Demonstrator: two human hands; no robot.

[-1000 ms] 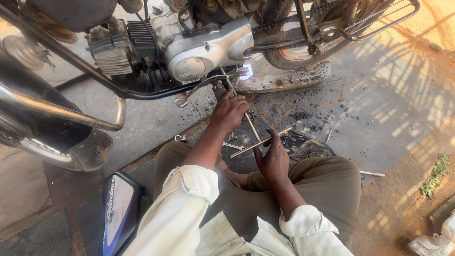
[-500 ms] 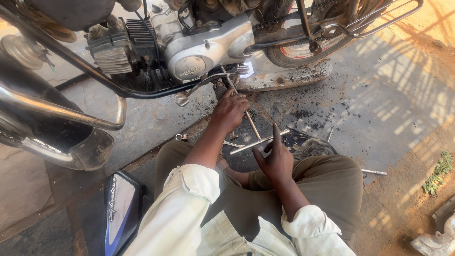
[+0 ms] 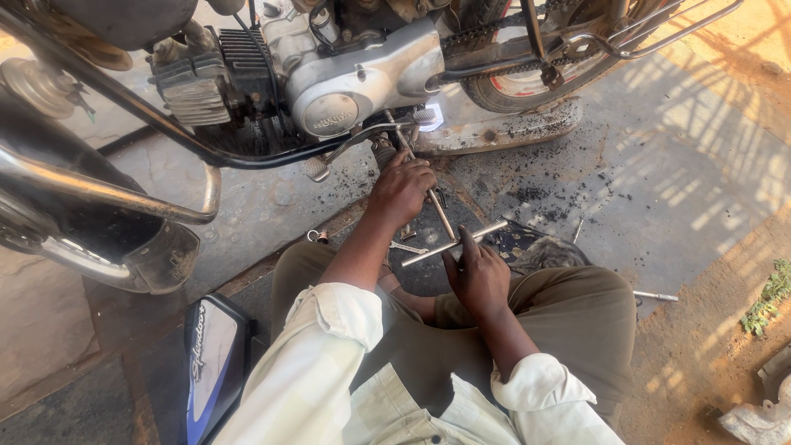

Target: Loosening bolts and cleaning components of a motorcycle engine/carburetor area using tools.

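Concrete floor (image 3: 659, 189), both hands on T-handle wrench (image 3: 445, 222) under motorcycle (image 3: 362, 74).

Two hands in play: left hand (image 3: 401, 188) up on the long shaft, right hand (image 3: 478, 276) at the crossbar. One T-wrench (image 3: 445, 231) between them. One motorcycle (image 3: 329, 74) overhead, showing one engine cover (image 3: 362, 78), one rear wheel (image 3: 535, 82), one chain (image 3: 511, 33) and one footpeg (image 3: 315, 169). Loose on the ground: one spanner (image 3: 408, 247), one small ring-shaped bit (image 3: 317, 236) and one thin rod (image 3: 655, 295). One blue side panel (image 3: 210, 354) lies bottom left.
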